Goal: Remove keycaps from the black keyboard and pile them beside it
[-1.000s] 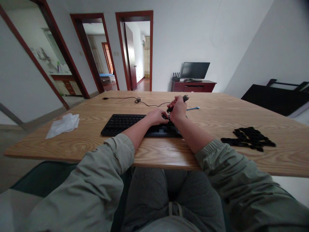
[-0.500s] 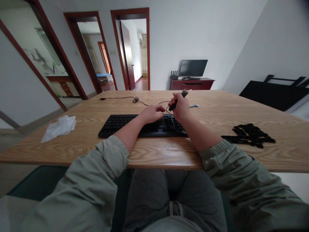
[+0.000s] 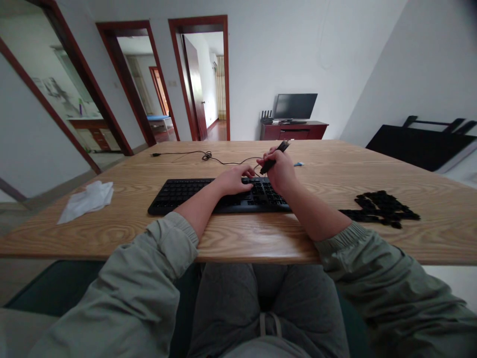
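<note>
Pale wood with a strong wavy grain forms the wide table point(image 3: 316, 238) where a person sits, both forearms reaching out of loose grey-green fabric sleeves. Their left hand point(image 3: 233, 180) lies palm down, fingers loosely curled, on a flat black plastic keyboard point(image 3: 186, 194) with rows of small square keys; no lettering on the keys can be read. Just beside it, their right hand point(image 3: 279, 171) is closed around a slim black stick-shaped tool point(image 3: 275, 155), which slants up and away from the knuckles, its lower end over the keys. Beyond both hands a thin black cable point(image 3: 208, 158) runs across the wood with a small tangle in it. Well apart to the right of the right hand lies a loose heap of small black square keycaps point(image 3: 383, 208). Far to the left of the left hand rests a crumpled white cloth point(image 3: 87, 199), soft and folded.
</note>
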A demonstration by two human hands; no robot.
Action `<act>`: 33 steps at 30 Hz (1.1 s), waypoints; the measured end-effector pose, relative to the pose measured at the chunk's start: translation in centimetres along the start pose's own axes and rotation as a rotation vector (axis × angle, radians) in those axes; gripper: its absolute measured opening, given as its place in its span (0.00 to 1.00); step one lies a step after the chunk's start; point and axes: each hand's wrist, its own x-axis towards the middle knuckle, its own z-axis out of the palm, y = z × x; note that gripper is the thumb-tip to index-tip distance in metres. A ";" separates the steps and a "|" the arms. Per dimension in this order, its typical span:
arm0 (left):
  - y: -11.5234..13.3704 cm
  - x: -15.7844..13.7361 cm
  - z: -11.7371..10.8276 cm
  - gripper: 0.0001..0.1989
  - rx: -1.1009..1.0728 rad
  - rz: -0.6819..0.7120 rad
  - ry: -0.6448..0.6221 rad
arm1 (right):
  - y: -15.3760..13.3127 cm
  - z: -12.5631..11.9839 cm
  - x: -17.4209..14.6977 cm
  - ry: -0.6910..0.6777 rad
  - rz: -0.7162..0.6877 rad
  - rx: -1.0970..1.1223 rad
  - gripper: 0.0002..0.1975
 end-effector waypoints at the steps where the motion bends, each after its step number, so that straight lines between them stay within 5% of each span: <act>1: 0.1 0.0 0.0 0.15 0.006 0.000 0.001 | 0.0 -0.1 0.1 0.007 0.003 0.019 0.08; 12: -0.2 -0.4 -0.6 0.23 -0.098 -0.145 0.000 | 1.9 1.1 0.2 0.050 0.082 0.069 0.09; 30: -0.6 -0.9 -1.1 0.25 -0.109 -0.178 0.064 | 3.3 3.0 0.9 0.098 0.089 0.123 0.09; 33: 0.2 -1.4 -2.5 0.23 -0.079 -0.122 0.206 | 3.1 2.9 0.9 0.079 0.098 0.105 0.11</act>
